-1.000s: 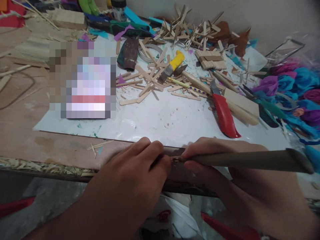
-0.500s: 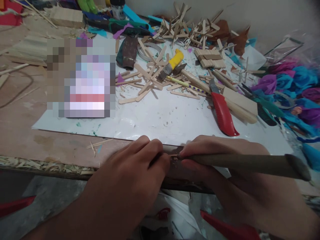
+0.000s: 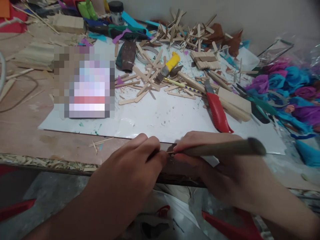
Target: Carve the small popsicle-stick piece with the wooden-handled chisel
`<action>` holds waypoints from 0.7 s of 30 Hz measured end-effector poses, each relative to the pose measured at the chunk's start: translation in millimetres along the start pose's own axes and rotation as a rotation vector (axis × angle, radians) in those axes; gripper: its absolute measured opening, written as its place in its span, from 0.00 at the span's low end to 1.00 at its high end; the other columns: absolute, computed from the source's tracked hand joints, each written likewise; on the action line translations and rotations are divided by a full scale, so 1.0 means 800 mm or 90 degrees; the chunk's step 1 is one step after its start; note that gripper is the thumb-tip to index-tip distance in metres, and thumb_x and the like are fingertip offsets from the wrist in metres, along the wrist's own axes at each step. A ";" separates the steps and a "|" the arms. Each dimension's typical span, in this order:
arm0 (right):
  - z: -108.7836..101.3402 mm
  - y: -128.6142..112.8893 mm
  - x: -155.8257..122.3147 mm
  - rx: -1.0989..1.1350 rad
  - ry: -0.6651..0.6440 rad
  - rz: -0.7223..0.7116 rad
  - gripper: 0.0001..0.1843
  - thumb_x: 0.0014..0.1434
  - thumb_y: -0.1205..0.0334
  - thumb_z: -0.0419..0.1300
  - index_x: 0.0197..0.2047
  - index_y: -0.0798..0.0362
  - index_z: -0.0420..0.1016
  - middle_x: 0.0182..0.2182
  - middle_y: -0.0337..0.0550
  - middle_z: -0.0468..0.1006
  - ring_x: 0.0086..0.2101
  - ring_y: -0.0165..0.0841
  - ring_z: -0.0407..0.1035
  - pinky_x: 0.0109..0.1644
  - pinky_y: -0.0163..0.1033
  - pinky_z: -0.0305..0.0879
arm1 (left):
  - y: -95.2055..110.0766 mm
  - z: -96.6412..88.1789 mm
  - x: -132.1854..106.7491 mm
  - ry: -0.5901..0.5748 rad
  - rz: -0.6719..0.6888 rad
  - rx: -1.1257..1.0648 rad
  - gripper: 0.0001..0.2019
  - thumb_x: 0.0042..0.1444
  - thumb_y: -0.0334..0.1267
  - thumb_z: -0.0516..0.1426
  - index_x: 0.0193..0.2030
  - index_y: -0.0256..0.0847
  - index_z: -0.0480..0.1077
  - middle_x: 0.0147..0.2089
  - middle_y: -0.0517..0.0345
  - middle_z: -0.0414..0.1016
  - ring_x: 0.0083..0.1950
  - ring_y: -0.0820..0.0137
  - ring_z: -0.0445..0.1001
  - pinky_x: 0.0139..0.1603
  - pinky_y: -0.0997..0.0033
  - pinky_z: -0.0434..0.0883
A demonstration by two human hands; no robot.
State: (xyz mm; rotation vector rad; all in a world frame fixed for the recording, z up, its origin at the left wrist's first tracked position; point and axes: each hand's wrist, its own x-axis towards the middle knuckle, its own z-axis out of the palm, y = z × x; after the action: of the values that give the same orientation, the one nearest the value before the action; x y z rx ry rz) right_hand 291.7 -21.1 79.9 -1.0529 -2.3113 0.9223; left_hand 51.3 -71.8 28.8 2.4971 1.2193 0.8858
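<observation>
My left hand [image 3: 135, 163] rests at the near edge of the wooden table [image 3: 22, 133], its fingers pinched on a small thin piece I cannot make out. My right hand [image 3: 215, 166] grips a long brown wooden-handled tool [image 3: 222, 148] that lies nearly level, its tip meeting the left fingertips. Both hands sit just below the white sheet [image 3: 160, 116].
Loose craft sticks [image 3: 147, 80] litter the sheet, with a yellow-handled cutter [image 3: 170, 64], a red-handled knife [image 3: 217, 111], a pencil [image 3: 182, 85] and wood blocks [image 3: 202, 60]. Paper flowers [image 3: 287, 86] lie at the right. Wood shavings [image 3: 37, 161] line the table's front edge.
The view has shifted slightly; the tool's far end has swung toward me and looks shorter. Both hands stay pinched together at the table edge.
</observation>
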 end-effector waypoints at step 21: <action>-0.007 -0.004 -0.021 -0.118 0.003 0.039 0.07 0.81 0.61 0.64 0.48 0.40 0.82 0.38 0.30 0.92 0.31 0.31 0.87 0.28 0.38 0.76 | -0.001 0.000 -0.009 -0.069 -0.002 0.023 0.19 0.71 0.21 0.55 0.59 0.37 0.82 0.53 0.53 0.83 0.51 0.55 0.81 0.46 0.49 0.83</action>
State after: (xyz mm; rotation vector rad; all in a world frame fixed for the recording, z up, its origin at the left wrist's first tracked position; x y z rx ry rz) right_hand 303.5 -33.5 84.0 -1.2059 -2.4095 0.7368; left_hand 47.4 -76.5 25.7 2.5344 1.2147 0.7227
